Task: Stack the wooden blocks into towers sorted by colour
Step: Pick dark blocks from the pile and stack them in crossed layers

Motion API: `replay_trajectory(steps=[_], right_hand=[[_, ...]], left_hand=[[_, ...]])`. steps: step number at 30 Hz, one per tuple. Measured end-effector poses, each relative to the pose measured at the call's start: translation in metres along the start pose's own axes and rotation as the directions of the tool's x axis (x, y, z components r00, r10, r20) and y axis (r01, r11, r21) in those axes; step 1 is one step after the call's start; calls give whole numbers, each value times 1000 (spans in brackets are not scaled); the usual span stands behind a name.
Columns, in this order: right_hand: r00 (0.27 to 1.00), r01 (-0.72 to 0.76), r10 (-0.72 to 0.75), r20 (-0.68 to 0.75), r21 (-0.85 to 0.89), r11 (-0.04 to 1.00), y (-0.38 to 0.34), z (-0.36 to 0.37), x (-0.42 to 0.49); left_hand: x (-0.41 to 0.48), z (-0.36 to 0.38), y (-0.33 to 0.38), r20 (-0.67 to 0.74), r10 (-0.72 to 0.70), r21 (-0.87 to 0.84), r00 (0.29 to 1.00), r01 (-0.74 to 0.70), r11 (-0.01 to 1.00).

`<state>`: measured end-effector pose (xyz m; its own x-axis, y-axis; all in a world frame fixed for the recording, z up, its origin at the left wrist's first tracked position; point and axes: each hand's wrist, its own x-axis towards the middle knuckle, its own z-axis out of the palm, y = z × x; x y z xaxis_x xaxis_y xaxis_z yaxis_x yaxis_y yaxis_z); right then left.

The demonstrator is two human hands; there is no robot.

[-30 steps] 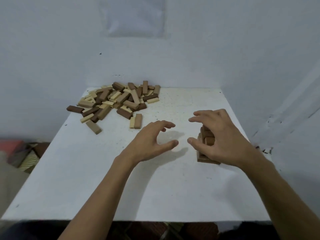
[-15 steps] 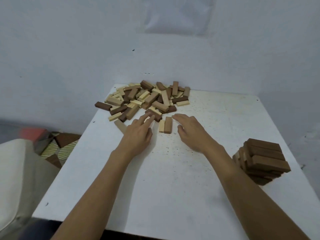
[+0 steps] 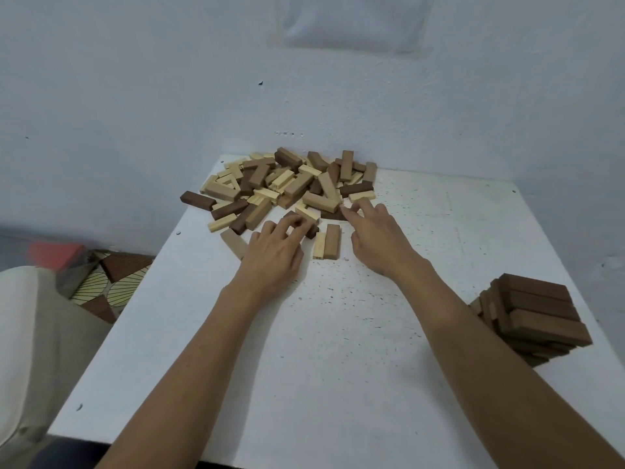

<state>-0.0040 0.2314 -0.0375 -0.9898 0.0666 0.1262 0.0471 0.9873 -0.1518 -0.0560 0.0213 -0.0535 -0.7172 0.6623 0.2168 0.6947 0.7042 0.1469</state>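
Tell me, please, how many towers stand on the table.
1: the brown tower at the right edge of the table, beside the right forearm. The far pile is loose blocks.

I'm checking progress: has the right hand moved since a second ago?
Yes. The right hand has left the brown tower and reached forward and left to the loose pile, fingertips at its near edge.

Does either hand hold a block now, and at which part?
The left hand curls its fingers across the middle of a dark brown block, not yet lifted. The right hand only touches the pile with straight fingers.
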Motion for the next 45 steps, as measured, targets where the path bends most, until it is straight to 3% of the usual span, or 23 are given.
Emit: replay_trajectory(steps=[3, 5, 7, 18, 29, 37, 40, 45], right_hand=[[994, -47, 43, -100, -42, 998, 2, 3, -10], [987, -67, 72, -141, 43, 997, -1, 4, -18], [988, -68, 85, -132, 127, 989, -6, 6, -27], [971, -24, 83, -225, 250, 968, -21, 8, -47], [991, 27, 27, -128, 403, 915, -26, 6, -42], [992, 52, 5, -123, 455, 889, -30, 0, -43], [995, 0, 46, -86, 467, 884, -31, 3, -41], [997, 52, -15, -76, 507, 860, -34, -5, -41]], left_hand=[[-4, -2, 1, 3, -19, -54, 1000, 20, 998], [-9, -3, 3, -5, -33, -94, 999, 32, 995], [-14, -4, 7, -3, -42, -115, 999, 41, 993], [-24, -7, 5, 37, -6, -211, 999, 14, 977], [-14, -9, 11, 21, 79, -340, 997, -67, 938], [-3, -5, 5, -21, -46, -336, 999, 36, 941], [4, -6, -1, 66, 1, -246, 998, 15, 969], [9, -13, -8, 206, 57, -276, 977, 2, 961]])
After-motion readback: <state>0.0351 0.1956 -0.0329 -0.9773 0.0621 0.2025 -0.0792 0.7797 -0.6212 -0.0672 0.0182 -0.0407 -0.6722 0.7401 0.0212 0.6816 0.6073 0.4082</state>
